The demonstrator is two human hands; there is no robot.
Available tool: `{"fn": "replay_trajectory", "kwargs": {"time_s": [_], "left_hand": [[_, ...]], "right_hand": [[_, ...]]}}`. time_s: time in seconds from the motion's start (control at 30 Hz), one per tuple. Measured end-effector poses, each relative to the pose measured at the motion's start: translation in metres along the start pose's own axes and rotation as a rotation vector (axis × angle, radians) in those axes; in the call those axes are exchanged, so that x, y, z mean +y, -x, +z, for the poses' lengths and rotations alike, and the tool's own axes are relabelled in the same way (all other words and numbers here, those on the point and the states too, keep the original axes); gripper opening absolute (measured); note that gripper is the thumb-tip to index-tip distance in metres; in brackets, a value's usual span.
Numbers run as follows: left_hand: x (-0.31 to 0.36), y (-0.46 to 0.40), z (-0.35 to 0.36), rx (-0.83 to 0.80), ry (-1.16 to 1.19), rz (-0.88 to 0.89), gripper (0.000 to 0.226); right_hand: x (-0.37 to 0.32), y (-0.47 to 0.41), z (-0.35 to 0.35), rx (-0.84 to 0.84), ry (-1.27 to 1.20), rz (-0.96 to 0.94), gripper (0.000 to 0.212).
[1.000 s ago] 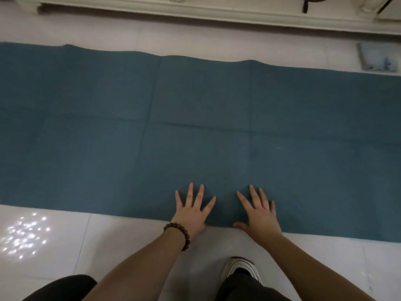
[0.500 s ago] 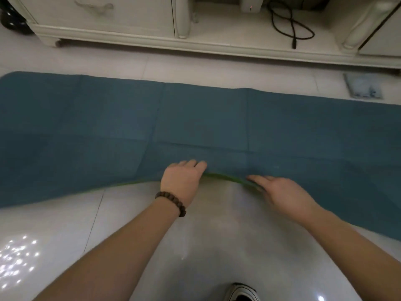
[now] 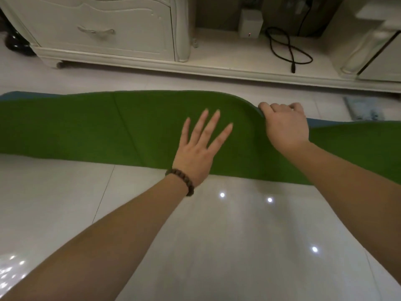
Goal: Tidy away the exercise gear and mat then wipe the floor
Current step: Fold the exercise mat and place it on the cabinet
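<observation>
White cabinet, small white box beside looped black cable on its low shelf.

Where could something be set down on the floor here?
Bare tile lies between the folded mat and the person, and in a strip between the mat and the white cabinet. The right end is crowded: a cloth lies there.

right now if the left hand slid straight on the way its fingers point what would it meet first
The left hand lies flat on the mat, pointing away and slightly right. It would probably first reach the mat's folded-over far edge, then bare floor, then the cabinet base.
</observation>
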State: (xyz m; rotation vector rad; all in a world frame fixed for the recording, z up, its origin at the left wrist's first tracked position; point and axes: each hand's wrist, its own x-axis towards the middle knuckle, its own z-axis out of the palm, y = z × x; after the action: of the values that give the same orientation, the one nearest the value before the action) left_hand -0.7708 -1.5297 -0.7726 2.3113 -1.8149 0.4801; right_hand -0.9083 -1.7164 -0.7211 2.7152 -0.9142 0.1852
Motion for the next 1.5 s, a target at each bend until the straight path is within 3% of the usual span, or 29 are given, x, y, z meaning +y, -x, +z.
{"fn": "replay_trajectory", "kwargs": {"time_s": [0.13,0.23,0.3,0.4,0.53,0.63,0.73,0.8,0.87,1.0,1.1,1.17,1.3,1.5], "left_hand": [[-0.008,0.037,0.054,-0.5,0.045,-0.144,0.099],[-0.008,0.036,0.074,-0.604,0.119,-0.197,0.093],[-0.008,0.028,0.082,-0.654,0.129,-0.202,0.089],[-0.013,0.019,0.095,-0.742,0.109,-0.188,0.085],[-0.021,0.02,0.116,-0.807,0.111,-0.181,0.079],[-0.022,0.019,0.128,-0.877,0.118,-0.183,0.08],[-0.018,0.016,0.135,-0.904,0.123,-0.221,0.086],[-0.014,0.014,0.136,-0.881,0.118,-0.241,0.089],[-0.013,0.011,0.134,-0.845,0.128,-0.26,0.089],[-0.016,0.005,0.127,-0.772,0.122,-0.277,0.076],[-0.028,0.013,0.12,-0.752,0.113,-0.323,0.082],[-0.03,0.024,0.113,-0.814,0.117,-0.266,0.082],[-0.008,0.059,0.097,-0.935,0.123,-0.173,0.075],[0.031,0.112,0.086,-0.941,0.143,-0.252,0.079]], "right_hand": [[-0.001,-0.012,0.011,0.22,-0.074,0.058,0.049],[-0.009,0.002,0.028,0.275,-0.166,-0.066,0.068],[-0.017,0.022,0.055,0.101,-0.169,-0.163,0.076],[-0.02,0.055,0.104,-0.287,-0.175,-0.138,0.088],[-0.01,0.085,0.152,-0.574,-0.221,-0.005,0.088],[-0.008,0.089,0.167,-0.658,-0.197,0.02,0.082],[-0.005,0.079,0.17,-0.698,-0.156,-0.002,0.064],[-0.003,0.073,0.166,-0.704,-0.076,-0.06,0.06],[-0.004,0.071,0.159,-0.703,0.013,-0.13,0.07],[-0.004,0.069,0.142,-0.627,0.001,-0.134,0.073],[0.003,0.088,0.131,-0.508,-0.027,-0.131,0.073],[0.006,0.113,0.128,-0.355,-0.066,-0.165,0.077],[0.002,0.171,0.133,-0.421,-0.034,-0.183,0.08],[-0.015,0.232,0.125,-0.486,-0.109,-0.099,0.073]]}}
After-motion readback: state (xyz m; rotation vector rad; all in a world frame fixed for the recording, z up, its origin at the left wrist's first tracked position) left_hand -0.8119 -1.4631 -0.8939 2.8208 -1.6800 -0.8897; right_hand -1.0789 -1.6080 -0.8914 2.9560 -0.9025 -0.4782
